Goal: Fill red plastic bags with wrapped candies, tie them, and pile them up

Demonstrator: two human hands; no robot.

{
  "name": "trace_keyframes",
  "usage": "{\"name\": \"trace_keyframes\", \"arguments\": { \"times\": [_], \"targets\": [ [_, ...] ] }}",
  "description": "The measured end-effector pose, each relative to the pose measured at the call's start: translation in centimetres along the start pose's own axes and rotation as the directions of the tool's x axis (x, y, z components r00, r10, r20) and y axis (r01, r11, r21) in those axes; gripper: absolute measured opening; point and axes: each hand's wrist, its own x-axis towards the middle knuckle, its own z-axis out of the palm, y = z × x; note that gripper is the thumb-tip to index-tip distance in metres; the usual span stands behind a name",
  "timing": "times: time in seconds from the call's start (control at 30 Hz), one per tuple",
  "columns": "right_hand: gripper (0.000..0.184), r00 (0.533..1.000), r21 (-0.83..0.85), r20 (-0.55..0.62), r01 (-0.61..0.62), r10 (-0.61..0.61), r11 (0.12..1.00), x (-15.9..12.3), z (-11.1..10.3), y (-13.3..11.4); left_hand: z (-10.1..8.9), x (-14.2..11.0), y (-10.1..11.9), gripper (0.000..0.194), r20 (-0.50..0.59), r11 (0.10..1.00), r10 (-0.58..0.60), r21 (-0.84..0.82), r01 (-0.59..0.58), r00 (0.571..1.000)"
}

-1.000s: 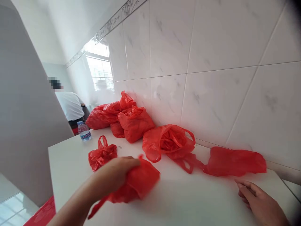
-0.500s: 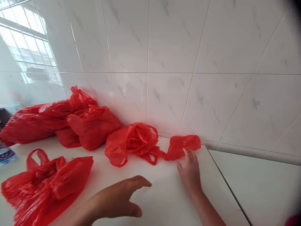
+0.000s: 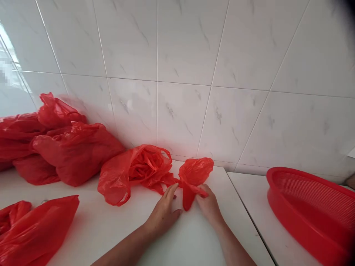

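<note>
A small crumpled red plastic bag (image 3: 194,173) lies on the white table (image 3: 194,240) close to the tiled wall. My right hand (image 3: 208,206) pinches its lower edge, fingers closed on the plastic. My left hand (image 3: 164,214) rests flat beside it with fingers stretched out, fingertips touching the bag's left side. A larger open red bag (image 3: 135,171) lies just left of the small one, its handles reaching toward it.
Several stuffed red bags (image 3: 69,147) are piled against the wall at the left. Another red bag (image 3: 33,229) lies at the table's front left. A red plastic basket (image 3: 310,207) stands on the neighbouring surface to the right, past the table's edge.
The view has swung right, bringing the red basket in. My right hand has taken hold of the small bag and drawn it nearer. My left hand has moved up beside it.
</note>
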Motion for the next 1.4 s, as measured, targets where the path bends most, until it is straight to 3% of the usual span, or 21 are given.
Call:
{"name": "trace_keyframes", "arguments": {
  "times": [0.1, 0.2, 0.37, 0.47, 0.57, 0.63, 0.73, 0.87, 0.93, 1.0, 1.07, 1.13, 1.2, 1.27, 1.33, 1.4],
  "targets": [
    [0.027, 0.991, 0.242, 0.018, -0.130, 0.130, 0.962, -0.5, -1.3, 0.1, -0.6, -0.3, 0.0, 0.076, -0.014, 0.995, -0.063, -0.084, 0.061, 0.998],
    [0.030, 0.964, 0.520, 0.062, -0.254, 0.260, 0.816, -2.4, -2.6, -0.1, -1.0, -0.4, 0.0, 0.082, -0.021, 0.980, -0.047, -0.194, 0.042, 0.999],
    [0.035, 0.945, 0.589, 0.135, -0.318, 0.297, 0.743, -7.7, -3.8, -1.2, -0.1, -1.1, 0.4, 0.099, 0.015, 0.964, 0.029, -0.266, -0.024, 0.999],
    [0.034, 0.928, 0.631, 0.219, -0.371, 0.302, 0.681, -10.0, -4.8, -1.8, 0.5, -1.5, 0.9, 0.086, -0.005, 0.983, 0.042, -0.178, -0.042, 0.999],
    [0.032, 0.905, 0.725, 0.254, -0.412, 0.341, 0.552, -10.9, -6.6, -2.2, 0.4, -1.5, 1.1, 0.064, -0.028, 0.987, 0.115, -0.109, -0.117, 0.993],
    [0.032, 0.906, 0.779, 0.182, -0.370, 0.382, 0.505, -10.8, -8.0, -2.5, 0.0, -1.4, 1.0, 0.049, -0.020, 0.981, 0.171, -0.091, -0.172, 0.985],
    [0.036, 0.893, 0.802, -0.058, -0.225, 0.447, 0.554, -10.1, -9.7, -3.4, -0.5, -1.1, 0.6, 0.030, -0.035, 0.980, 0.176, -0.088, -0.179, 0.984],
    [0.036, 0.770, 0.735, -0.355, -0.121, 0.530, 0.667, -9.5, -11.1, -4.7, -1.4, -0.8, 0.3, 0.016, -0.097, 0.984, 0.135, -0.105, -0.145, 0.986],
    [0.036, 0.735, 0.712, -0.398, -0.131, 0.549, 0.690, -9.4, -11.7, -4.8, -1.7, -0.7, 0.5, 0.010, -0.067, 0.976, 0.121, -0.171, -0.131, 0.990],
    [0.038, 0.749, 0.706, -0.377, -0.148, 0.544, 0.693, -9.4, -12.1, -4.5, -2.0, -0.8, 0.8, 0.008, 0.014, 0.963, 0.104, -0.253, -0.097, 0.994],
    [0.041, 0.796, 0.699, -0.340, -0.143, 0.501, 0.701, -9.4, -12.5, -4.0, -2.1, -1.2, 1.4, 0.022, 0.113, 0.948, 0.100, -0.313, -0.060, 0.988],
    [0.046, 0.813, 0.627, -0.395, -0.103, 0.428, 0.773, -9.5, -12.6, -3.5, -2.0, -1.6, 2.0, 0.033, 0.175, 0.924, 0.124, -0.380, -0.049, 0.977],
    [0.053, 0.758, 0.407, -0.575, -0.064, 0.309, 0.911, -9.9, -12.4, -3.6, -1.7, -2.1, 2.5, 0.033, 0.210, 0.877, 0.139, -0.480, -0.022, 0.968],
    [0.053, 0.681, 0.055, -0.729, -0.032, 0.062, 0.998, -10.6, -11.9, -4.1, -1.2, -2.5, 2.8, 0.031, 0.239, 0.840, 0.107, -0.541, 0.041, 0.965],
    [0.041, 0.696, -0.257, -0.674, 0.096, -0.249, 0.962, -11.4, -10.8, -4.8, -0.5, -2.7, 2.8, 0.026, 0.279, 0.827, 0.044, -0.549, 0.122, 0.959],
    [0.031, 0.758, -0.410, -0.445, 0.302, -0.477, 0.861, -12.0, -9.4, -5.2, 0.2, -2.8, 2.7, 0.019, 0.310, 0.808, 0.015, -0.563, 0.171, 0.950]
  ]
}}
